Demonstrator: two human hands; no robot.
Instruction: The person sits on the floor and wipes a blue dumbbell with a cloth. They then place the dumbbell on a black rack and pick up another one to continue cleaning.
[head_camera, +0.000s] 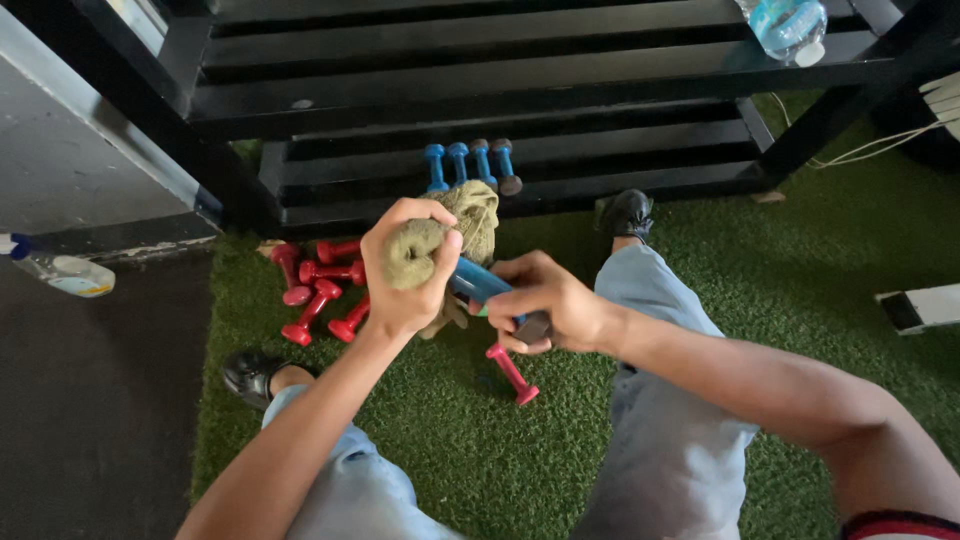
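Above green turf, I observed both hands working one blue dumbbell (482, 283).
Left hand (405, 285) fingers clenched an olive cloth (440, 235) against it; right hand (548, 303) fingers pinched its near end.

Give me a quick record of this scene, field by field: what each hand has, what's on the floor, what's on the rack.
left hand: grips an olive cloth
right hand: holds a blue dumbbell
floor: red dumbbells in a cluster on green turf; one pink dumbbell apart
rack: black shelf rack; four blue dumbbells on the low shelf; water bottle on top
far left: spray bottle
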